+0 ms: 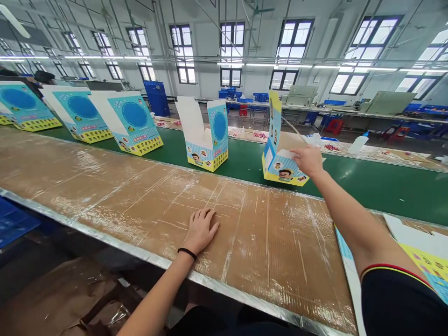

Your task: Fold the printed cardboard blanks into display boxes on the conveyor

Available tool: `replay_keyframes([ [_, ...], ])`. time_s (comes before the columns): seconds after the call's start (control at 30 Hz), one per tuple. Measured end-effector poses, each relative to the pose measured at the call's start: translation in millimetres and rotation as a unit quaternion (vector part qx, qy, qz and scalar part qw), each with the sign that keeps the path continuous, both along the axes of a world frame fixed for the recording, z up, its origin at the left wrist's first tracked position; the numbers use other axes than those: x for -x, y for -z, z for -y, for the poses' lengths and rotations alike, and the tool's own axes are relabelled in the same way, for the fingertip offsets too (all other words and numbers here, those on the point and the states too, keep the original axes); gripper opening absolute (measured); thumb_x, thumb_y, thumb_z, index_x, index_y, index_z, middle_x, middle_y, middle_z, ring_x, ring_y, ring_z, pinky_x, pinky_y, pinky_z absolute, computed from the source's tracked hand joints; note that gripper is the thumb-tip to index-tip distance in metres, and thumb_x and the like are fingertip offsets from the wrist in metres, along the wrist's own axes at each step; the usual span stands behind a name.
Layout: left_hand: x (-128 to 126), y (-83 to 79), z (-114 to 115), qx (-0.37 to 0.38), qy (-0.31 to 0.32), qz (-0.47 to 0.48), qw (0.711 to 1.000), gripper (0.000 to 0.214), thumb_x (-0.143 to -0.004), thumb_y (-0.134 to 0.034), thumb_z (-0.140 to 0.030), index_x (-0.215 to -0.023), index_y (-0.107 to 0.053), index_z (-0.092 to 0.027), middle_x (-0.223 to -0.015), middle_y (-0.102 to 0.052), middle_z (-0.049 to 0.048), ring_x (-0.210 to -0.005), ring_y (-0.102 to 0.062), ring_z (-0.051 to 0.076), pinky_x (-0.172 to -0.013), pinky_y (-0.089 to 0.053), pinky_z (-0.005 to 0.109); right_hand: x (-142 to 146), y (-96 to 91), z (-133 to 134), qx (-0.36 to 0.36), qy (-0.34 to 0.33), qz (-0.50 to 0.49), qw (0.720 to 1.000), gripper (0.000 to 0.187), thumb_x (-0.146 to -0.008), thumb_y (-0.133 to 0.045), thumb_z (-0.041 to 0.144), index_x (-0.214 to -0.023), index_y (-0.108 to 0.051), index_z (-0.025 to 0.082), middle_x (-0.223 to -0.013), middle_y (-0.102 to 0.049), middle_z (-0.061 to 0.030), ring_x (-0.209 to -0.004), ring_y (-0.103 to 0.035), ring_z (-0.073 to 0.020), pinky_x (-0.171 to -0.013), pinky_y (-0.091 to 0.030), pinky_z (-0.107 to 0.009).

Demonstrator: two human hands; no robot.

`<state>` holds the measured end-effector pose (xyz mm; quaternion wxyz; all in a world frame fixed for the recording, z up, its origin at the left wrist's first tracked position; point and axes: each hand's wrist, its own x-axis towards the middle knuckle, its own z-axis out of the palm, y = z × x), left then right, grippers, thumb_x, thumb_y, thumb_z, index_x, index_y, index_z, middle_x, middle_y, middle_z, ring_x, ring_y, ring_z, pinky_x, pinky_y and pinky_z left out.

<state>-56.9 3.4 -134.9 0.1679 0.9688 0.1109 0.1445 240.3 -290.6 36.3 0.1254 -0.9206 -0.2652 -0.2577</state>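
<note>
My left hand (202, 229) lies flat on the brown covered tabletop (245, 242), fingers stretched out, holding nothing. A black band circles its wrist. My right hand (308, 161) reaches out over the green belt, fingers closed on the near upper edge of an open cardboard box (284, 169). That box is blue-striped and yellow with cartoon faces, and its tall panel stands up on the left. Part of its right side is hidden behind my hand. Left of it on the belt stands another open box (219, 135) with a round blue patch.
More such boxes (135, 123) stand leftward along the green conveyor belt (367, 182). Flat printed card sheets (416, 242) lie at my right. A white bottle with a blue tip (359, 143) stands across the belt. A blue crate (16, 221) sits low at the left.
</note>
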Motion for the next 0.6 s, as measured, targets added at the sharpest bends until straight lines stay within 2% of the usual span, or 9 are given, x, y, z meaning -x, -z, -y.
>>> replay_keyframes([
  [0.1,0.5,-3.4,-3.4,0.005,-0.001,-0.007,1.0,0.04,-0.091,-0.053,-0.034,-0.127,-0.067,-0.024,-0.136,-0.066,0.0147,-0.131,-0.057,0.034,-0.116,-0.041,0.056,-7.7,28.2,-3.8,0.011,0.009,-0.017,1.0,0.042,-0.085,-0.05,0.012,-0.117,-0.077,0.014,-0.109,-0.073,-0.0205,-0.112,-0.058,-0.041,-0.099,-0.045,-0.061],
  [0.17,0.8,-4.1,-4.2,0.003,-0.003,-0.01,1.0,0.04,-0.091,-0.053,-0.035,-0.127,-0.067,-0.025,-0.135,-0.067,0.0136,-0.131,-0.058,0.033,-0.115,-0.042,0.054,-6.7,42.9,-5.9,0.001,0.013,-0.018,1.0,0.049,-0.086,-0.047,0.012,-0.13,-0.069,0.005,-0.124,-0.067,-0.026,-0.118,-0.055,-0.0416,-0.105,-0.042,-0.06],
  [0.23,1.3,-3.6,-5.3,-0.002,-0.005,-0.008,1.0,0.038,-0.092,-0.054,-0.035,-0.126,-0.068,-0.026,-0.134,-0.068,0.0125,-0.129,-0.059,0.032,-0.114,-0.044,0.053,0.4,54.5,-6.0,-0.022,0.002,-0.004,1.0,0.055,-0.089,-0.045,0.016,-0.141,-0.058,0.001,-0.14,-0.057,-0.0275,-0.128,-0.049,-0.04,-0.112,-0.037,-0.056],
  [0.3,2.6,-2.0,-8.2,-0.012,-0.007,-0.007,1.0,0.038,-0.092,-0.054,-0.036,-0.126,-0.069,-0.026,-0.134,-0.068,0.0124,-0.128,-0.06,0.032,-0.112,-0.046,0.052,13.4,63.9,-1.5,-0.043,-0.011,0.009,0.999,0.055,-0.093,-0.045,0.021,-0.145,-0.054,0.004,-0.145,-0.053,-0.0251,-0.134,-0.045,-0.0374,-0.115,-0.035,-0.051],
  [0.37,3.6,0.2,-14.2,-0.026,-0.01,-0.006,1.0,0.04,-0.092,-0.052,-0.036,-0.126,-0.069,-0.024,-0.134,-0.068,0.0131,-0.126,-0.061,0.032,-0.11,-0.048,0.052,28.6,72.2,10.9,-0.05,0.005,0.0,0.999,0.051,-0.095,-0.046,0.027,-0.142,-0.056,0.008,-0.142,-0.056,-0.0224,-0.132,-0.046,-0.0367,-0.112,-0.037,-0.049],
  [0.47,2.0,3.3,-27.5,-0.041,0.001,-0.004,0.999,0.045,-0.093,-0.046,-0.039,-0.126,-0.07,-0.02,-0.133,-0.069,0.0146,-0.123,-0.063,0.032,-0.108,-0.049,0.051,50.2,82.5,52.6,-0.043,0.134,-0.071,0.987,0.043,-0.098,-0.049,0.032,-0.135,-0.06,0.013,-0.136,-0.059,-0.0197,-0.125,-0.051,-0.0347,-0.104,-0.042,-0.044],
  [0.53,-0.5,4.9,-35.4,-0.046,0.013,0.001,0.999,0.049,-0.093,-0.043,-0.042,-0.126,-0.071,-0.019,-0.133,-0.069,0.0152,-0.123,-0.063,0.033,-0.108,-0.05,0.052,67.4,86.2,97.5,-0.042,0.257,-0.123,0.958,0.04,-0.099,-0.053,0.036,-0.128,-0.064,0.012,-0.13,-0.061,-0.0212,-0.121,-0.054,-0.0343,-0.1,-0.045,-0.043],
  [0.6,-2.0,5.9,-40.1,-0.049,0.016,0.003,0.999,0.053,-0.093,-0.039,-0.045,-0.125,-0.071,-0.018,-0.133,-0.069,0.016,-0.123,-0.063,0.034,-0.109,-0.049,0.053,91.2,85.6,150.6,-0.047,0.367,-0.156,0.916,0.042,-0.098,-0.058,0.041,-0.12,-0.067,0.007,-0.12,-0.062,-0.026,-0.115,-0.058,-0.0379,-0.095,-0.048,-0.047],
])
